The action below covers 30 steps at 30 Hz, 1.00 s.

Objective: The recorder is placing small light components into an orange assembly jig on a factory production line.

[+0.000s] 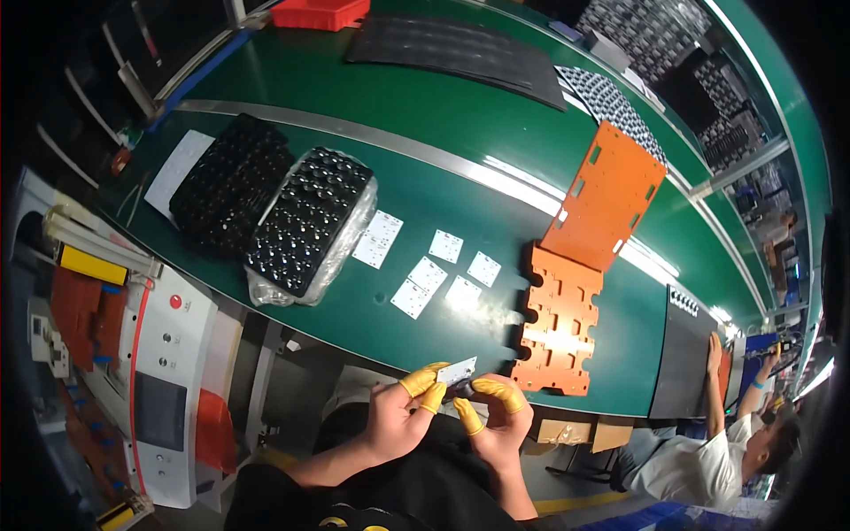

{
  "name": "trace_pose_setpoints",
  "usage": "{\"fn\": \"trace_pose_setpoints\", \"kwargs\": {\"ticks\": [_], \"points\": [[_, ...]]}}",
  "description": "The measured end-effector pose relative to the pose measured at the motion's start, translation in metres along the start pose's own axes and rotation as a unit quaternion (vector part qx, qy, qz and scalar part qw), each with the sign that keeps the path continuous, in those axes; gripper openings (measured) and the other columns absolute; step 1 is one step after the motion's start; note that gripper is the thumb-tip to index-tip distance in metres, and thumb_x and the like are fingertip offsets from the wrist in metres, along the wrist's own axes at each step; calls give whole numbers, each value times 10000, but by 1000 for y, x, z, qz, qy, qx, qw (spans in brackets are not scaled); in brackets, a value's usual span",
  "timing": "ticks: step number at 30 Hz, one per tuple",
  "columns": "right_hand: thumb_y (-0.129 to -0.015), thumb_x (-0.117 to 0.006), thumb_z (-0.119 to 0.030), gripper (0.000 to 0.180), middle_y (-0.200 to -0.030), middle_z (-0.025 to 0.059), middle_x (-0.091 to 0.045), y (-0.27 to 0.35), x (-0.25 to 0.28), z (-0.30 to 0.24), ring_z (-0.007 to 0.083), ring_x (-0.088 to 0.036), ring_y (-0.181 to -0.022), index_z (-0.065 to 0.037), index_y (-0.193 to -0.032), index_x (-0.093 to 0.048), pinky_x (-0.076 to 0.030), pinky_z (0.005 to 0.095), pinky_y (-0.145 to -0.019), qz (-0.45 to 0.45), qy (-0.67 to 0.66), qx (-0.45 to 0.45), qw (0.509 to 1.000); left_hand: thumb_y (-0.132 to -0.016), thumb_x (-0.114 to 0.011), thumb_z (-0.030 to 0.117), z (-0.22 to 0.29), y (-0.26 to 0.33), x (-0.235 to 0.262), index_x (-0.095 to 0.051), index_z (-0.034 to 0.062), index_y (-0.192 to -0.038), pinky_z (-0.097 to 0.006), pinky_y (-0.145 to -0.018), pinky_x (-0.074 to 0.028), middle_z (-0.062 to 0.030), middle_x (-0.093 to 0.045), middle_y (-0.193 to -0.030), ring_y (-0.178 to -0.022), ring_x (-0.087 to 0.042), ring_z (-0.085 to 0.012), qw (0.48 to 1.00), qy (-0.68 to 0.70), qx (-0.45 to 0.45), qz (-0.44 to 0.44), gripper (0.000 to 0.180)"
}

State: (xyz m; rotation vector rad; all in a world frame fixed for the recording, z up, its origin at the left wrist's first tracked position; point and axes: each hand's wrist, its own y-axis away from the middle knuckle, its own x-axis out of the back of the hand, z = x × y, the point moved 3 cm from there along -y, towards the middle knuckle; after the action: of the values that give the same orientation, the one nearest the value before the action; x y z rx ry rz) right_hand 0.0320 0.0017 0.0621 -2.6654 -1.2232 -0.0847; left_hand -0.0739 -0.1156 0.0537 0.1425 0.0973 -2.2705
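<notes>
At six o'clock, below the green table (443,115) edge, the left hand (400,416) and right hand (496,420) pinch one small white board (458,372) between yellow-capped fingertips (423,379), apparently for close inspection, with matching boards (428,274) lying at twelve o'clock of it.

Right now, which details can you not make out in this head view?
- Small white board: its underside, covered by the yellow-tipped fingers of both hands.
- Black trays: contents too small, blurred by plastic wrap.
- Orange plate: middle washed out by glare.
- Co-worker's hand: too small to tell its grip.
</notes>
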Motion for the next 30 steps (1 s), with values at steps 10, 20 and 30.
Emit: {"fn": "trace_pose_setpoints", "kwargs": {"ticks": [10,20,30], "points": [[-699,-783,43,293,-984,155,-668,9,10,-11,263,-679,-844,15,-959,-651,-550,314,-752,64,179,134,972,-889,-587,-31,7,2,-18,-615,-90,-1157,-270,-729,-551,-166,-711,-999,-854,-699,-162,987,-143,-50,-49,276],[-694,-800,26,300,-962,160,-687,7,13,-8,248,-682,-817,27,-967,-677,-540,300,-726,86,178,102,975,-823,-627,-27,15,-1,-24,-662,-71,-1070,-314,-659,-553,-179,-713,-883,-737,-718,-270,961,-225,-161,-26,253],[-674,-767,68,356,-1011,159,-661,9,15,-11,283,-670,-848,25,-1012,-666,-538,330,-758,26,199,135,970,-813,-699,-15,-6,-8,-22,-630,-95,-1092,-296,-784,-563,-139,-714,-963,-877,-705,-204,994,-75,12,-81,298]]}}
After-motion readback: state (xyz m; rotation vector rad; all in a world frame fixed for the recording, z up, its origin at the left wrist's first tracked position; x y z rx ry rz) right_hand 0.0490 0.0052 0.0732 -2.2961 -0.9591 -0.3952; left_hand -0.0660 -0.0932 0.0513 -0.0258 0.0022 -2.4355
